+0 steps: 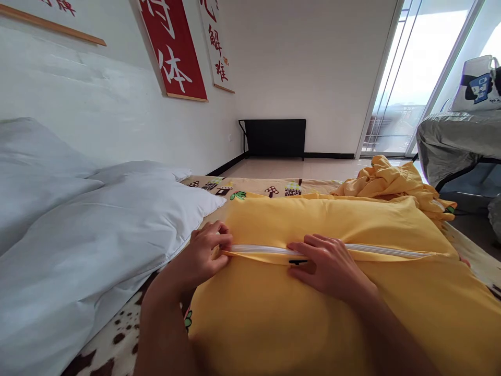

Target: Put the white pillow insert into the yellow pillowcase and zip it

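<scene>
A stuffed yellow pillowcase lies before me on the bed, with a white zipper running across it, closed along the stretch I can see. At the zipper's left end, my left hand pinches the pillowcase edge between thumb and fingers. My right hand rests across the middle of the zipper, fingers stretched over it and the thumb apart on the cloth below. A small dark mark shows between that thumb and forefinger. The zipper pull cannot be made out.
White pillows are piled on the left against the wall. Crumpled yellow cloth lies at the far right of the patterned bed sheet. A black panel leans by the back wall. A plastic-covered surface holds a bag.
</scene>
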### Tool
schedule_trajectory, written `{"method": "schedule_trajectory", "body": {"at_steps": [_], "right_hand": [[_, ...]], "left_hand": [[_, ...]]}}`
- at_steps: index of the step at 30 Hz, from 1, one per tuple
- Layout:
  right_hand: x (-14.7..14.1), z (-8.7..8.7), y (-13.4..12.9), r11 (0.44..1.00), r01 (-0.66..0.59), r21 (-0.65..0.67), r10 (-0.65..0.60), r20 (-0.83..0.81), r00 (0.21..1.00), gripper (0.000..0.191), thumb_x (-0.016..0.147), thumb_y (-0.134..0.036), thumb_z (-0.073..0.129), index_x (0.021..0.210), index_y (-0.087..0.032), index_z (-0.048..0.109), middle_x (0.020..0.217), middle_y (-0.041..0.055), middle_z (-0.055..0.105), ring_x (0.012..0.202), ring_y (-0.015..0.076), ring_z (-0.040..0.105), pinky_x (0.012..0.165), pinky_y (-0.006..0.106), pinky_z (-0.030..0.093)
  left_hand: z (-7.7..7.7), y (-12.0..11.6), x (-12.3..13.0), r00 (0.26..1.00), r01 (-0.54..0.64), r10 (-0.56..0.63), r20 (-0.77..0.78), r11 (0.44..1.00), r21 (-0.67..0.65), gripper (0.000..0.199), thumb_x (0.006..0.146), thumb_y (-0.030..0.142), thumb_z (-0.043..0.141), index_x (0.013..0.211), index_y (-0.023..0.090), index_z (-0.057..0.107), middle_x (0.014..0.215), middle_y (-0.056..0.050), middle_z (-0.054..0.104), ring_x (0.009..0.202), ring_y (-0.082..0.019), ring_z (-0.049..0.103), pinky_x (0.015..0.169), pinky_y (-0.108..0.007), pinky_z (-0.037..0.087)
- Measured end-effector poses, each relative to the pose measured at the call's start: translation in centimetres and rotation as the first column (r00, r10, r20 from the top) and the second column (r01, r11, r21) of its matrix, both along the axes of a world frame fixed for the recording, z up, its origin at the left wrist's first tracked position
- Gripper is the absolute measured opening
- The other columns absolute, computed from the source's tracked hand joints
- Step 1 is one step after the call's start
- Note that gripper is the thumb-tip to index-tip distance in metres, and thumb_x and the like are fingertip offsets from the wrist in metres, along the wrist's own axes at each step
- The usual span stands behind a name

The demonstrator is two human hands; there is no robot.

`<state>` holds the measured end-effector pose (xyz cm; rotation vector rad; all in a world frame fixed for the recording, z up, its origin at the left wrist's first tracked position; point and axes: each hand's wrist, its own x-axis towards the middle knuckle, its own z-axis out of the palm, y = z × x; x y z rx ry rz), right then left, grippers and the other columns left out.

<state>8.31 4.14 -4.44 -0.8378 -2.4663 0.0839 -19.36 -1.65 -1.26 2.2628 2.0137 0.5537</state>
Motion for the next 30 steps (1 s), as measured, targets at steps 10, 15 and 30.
{"method": "schedule_trajectory", "body": {"at_steps": [10,15,30], "right_hand": [[0.1,-0.1,0.1,0.999,0.001,0.043,-0.001,-0.014,1.0,0.028,0.086,-0.026,0.052,0.111,-0.029,0.064,0.084,0.0017,0.059,0.074,0.0137,0.054,0.067,0.026,0.034],[0.8,0.2,0.6,0.998,0.009,0.068,-0.004,-0.063,0.998,0.019,0.087,-0.016,0.047,0.085,-0.02,0.066,0.075,0.0019,0.061,0.072,0.0135,0.052,0.071,0.028,0.033],[-0.3,-0.1,-0.2,0.974,0.209,0.088,-0.219,0.124,0.968,0.012,0.087,-0.012,0.045,0.082,-0.019,0.053,0.084,0.0027,0.06,0.078,0.0163,0.052,0.064,0.028,0.031]], "left_hand": [[0.0,0.7,0.6,0.903,0.145,-0.133,0.409,0.989,0.002,0.004,0.062,0.019,0.037,0.059,0.019,0.035,0.066,0.001,0.047,0.066,-0.014,0.039,0.063,-0.027,0.031],[-0.7,1.8,0.5,0.906,0.076,-0.052,0.42,0.996,-0.04,0.009,0.064,0.025,0.036,0.058,0.019,0.032,0.06,0.003,0.036,0.061,-0.012,0.031,0.057,-0.027,0.025],[-0.9,2.5,6.9,0.974,0.205,-0.212,0.084,0.975,0.085,0.016,0.084,0.026,0.039,0.087,0.019,0.053,0.093,-0.005,0.055,0.089,-0.021,0.051,0.082,-0.035,0.04]]}}
